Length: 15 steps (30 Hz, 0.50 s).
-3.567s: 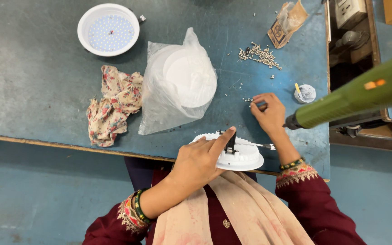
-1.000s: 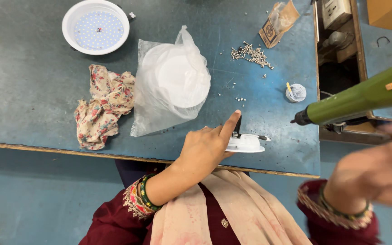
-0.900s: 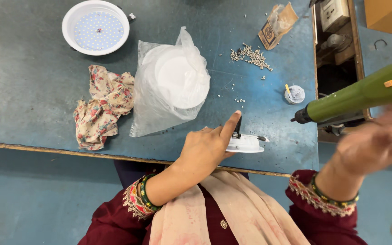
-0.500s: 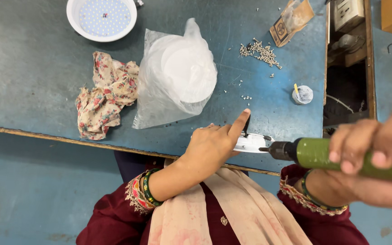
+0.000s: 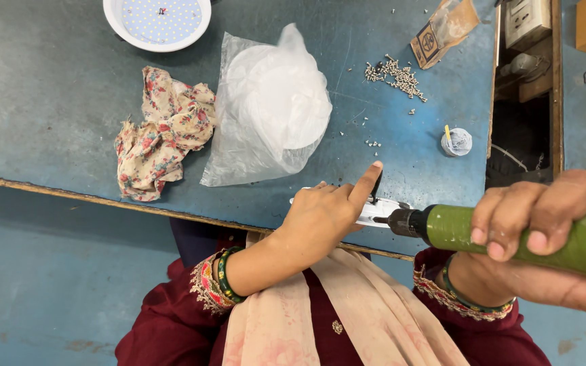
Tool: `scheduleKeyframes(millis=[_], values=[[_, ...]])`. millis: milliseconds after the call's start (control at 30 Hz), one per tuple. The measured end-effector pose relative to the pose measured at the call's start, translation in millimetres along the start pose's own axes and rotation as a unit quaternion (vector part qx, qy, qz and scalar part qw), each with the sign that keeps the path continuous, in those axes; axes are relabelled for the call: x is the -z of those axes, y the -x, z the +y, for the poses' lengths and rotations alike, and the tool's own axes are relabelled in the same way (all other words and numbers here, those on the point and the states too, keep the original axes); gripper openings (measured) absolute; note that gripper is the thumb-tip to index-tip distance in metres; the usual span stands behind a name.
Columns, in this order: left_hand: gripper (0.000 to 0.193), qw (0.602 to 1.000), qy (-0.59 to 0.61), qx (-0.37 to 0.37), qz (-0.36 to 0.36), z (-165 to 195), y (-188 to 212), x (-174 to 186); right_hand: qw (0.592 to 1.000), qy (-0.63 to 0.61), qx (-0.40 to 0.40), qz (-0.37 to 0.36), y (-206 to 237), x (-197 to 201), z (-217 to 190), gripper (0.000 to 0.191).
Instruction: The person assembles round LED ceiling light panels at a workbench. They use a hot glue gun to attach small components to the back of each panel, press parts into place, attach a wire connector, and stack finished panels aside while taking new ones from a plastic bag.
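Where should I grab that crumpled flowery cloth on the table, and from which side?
Pinch the floral cloth at its bunched upper fold, coming straight down from above. It lies loose and crumpled on the blue table, apart from the plastic bag, so raised folds probably give the easiest hold.
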<state>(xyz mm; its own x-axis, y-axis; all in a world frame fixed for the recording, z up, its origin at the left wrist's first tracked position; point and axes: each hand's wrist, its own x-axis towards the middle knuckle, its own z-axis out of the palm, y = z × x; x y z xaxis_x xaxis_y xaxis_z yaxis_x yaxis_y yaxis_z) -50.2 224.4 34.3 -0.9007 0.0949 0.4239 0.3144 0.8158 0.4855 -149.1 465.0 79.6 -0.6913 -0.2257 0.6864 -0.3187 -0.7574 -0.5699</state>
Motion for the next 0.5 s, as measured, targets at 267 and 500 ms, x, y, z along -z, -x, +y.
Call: scheduleKeyframes(millis=[267, 500], values=[[0.098, 1.0, 0.002, 0.003, 0.0, -0.5, 0.2, -1.4, 1.0, -0.007, -0.009, 0.011, 6.0, 0.2, 4.1, 0.091], [0.093, 1.0, 0.014, -0.005, -0.014, -1.7, -0.8, -9.0, 0.991, 0.121, -0.02, -0.05, 11.3, 17.1, -1.6, 0.096]])
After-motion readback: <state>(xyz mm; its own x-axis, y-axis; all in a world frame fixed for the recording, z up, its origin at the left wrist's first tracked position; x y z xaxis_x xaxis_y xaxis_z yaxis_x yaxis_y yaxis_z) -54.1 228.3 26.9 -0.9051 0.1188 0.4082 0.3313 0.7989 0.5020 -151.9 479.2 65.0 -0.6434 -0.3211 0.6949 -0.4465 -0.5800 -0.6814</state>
